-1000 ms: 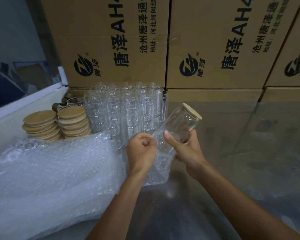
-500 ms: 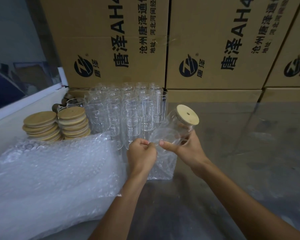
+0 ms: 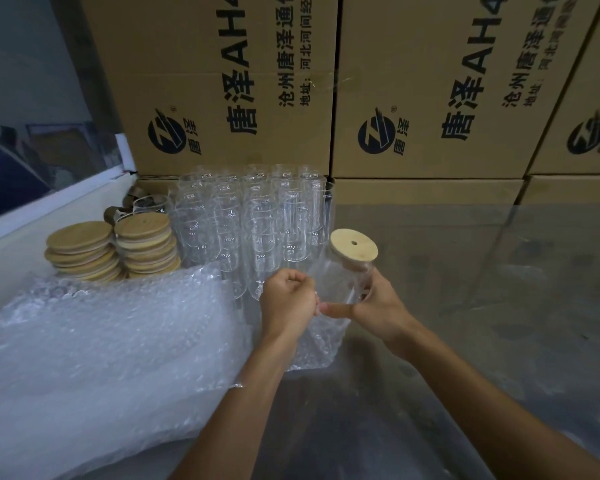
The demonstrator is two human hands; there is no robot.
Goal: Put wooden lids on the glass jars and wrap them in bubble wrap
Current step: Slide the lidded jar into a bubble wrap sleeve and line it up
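Wrapping step: right hand (image 3: 378, 306) grips the lidded jar (image 3: 340, 285), left hand (image 3: 286, 301) fingers pinch the bubble wrap (image 3: 312, 344) at 9 o'clock; next, roll it around.

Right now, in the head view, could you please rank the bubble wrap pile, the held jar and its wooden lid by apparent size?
1. bubble wrap pile, largest, though nearest the camera.
2. held jar.
3. wooden lid, smallest.

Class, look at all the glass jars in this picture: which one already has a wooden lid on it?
Only the jar held in the right hand, tilted, with the lid on top. The jars grouped by the boxes stand upright and uncovered.
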